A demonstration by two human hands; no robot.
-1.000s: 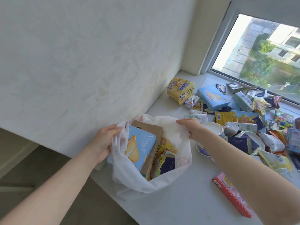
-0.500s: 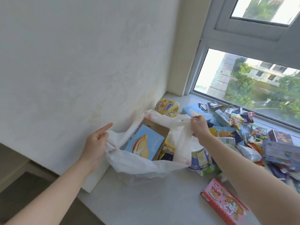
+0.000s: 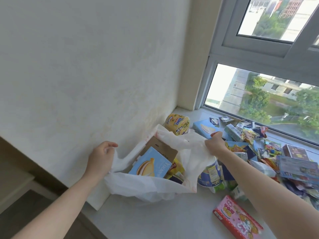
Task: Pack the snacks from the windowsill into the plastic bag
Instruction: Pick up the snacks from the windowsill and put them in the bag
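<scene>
The left hand (image 3: 101,156) curls its fingers round one rim of the plastic bag (image 3: 146,187), and the right hand (image 3: 214,144) pinches the opposite rim, so the mouth is held wide.

Between the two hands, inside this one bag, stand one blue box (image 3: 149,163) and one brown box (image 3: 160,149), with a few small packets I cannot count.

On the windowsill (image 3: 155,221) these are not packed yet:
- one yellow tub (image 3: 177,124), beyond the fingers
- one cup (image 3: 209,173), under the right wrist
- one pink box (image 3: 236,219), beside the right forearm
- a heap of packets (image 3: 269,157), too many to count

I judge that well under half is packed.
</scene>
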